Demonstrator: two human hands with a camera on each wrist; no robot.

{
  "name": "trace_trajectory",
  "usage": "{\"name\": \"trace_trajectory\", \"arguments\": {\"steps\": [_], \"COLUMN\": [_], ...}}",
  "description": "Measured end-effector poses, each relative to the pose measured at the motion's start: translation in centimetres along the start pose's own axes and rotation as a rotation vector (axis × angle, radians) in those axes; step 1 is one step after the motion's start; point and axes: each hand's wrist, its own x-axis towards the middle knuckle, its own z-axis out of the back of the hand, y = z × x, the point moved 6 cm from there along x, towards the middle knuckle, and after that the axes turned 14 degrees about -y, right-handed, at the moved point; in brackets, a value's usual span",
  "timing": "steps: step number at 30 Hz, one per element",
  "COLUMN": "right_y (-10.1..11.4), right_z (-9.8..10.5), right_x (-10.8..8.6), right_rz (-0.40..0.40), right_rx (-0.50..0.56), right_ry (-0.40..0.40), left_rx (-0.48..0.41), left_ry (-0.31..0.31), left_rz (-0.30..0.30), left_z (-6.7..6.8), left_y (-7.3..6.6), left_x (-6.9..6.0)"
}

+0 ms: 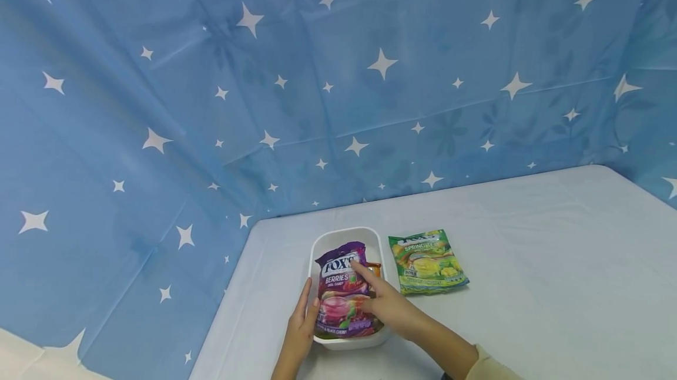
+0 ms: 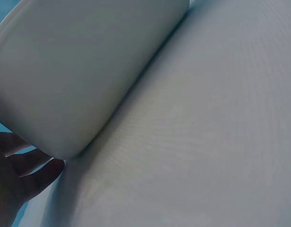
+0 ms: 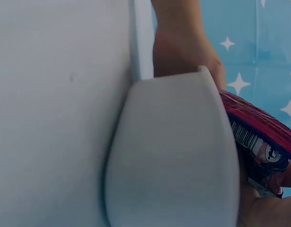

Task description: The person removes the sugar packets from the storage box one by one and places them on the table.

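Observation:
A purple candy bag (image 1: pixel 338 286) marked FOX'S Berries lies tilted in a white plastic tub (image 1: pixel 372 242). My right hand (image 1: pixel 391 306) grips the bag by its right side, with fingers spread over its front. In the right wrist view, the same purple bag (image 3: pixel 259 137) rises past the tub's rim. My left hand (image 1: pixel 298 336) holds the tub's near left side, thumb at the rim by the bag and fingers along the outside. The left wrist view shows those fingers (image 2: pixel 39 177) against the outer wall. An orange packet (image 1: pixel 374 268) is mostly hidden beneath the purple bag.
A green and yellow candy bag (image 1: pixel 428 262) marked Spring Tea lies flat to the right of the tub. Everything stands on a white-covered table (image 1: pixel 555 262). Behind and to the left hangs a blue curtain (image 1: pixel 317 104) with white stars.

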Motion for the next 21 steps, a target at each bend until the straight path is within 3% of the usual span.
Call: {"name": "trace_trajectory", "arguments": {"steps": [5, 11, 21], "right_y": [1.1, 2.3, 4.9], "right_z": [1.8, 5.4, 14.3], "right_x": [0.4, 1.1, 0.9], "right_rz": [-0.001, 0.01, 0.133], "right_rx": [0.032, 0.026, -0.114], "right_ry": [-0.065, -0.178, -0.271], "left_rx": [0.011, 0.025, 0.028], "left_ry": [0.007, 0.011, 0.012], "left_rz": [0.006, 0.022, 0.065], "left_z": [0.0, 0.1, -0.3], "left_y": [-0.1, -0.2, -0.2], "left_x": [-0.1, -0.1, -0.2]}}
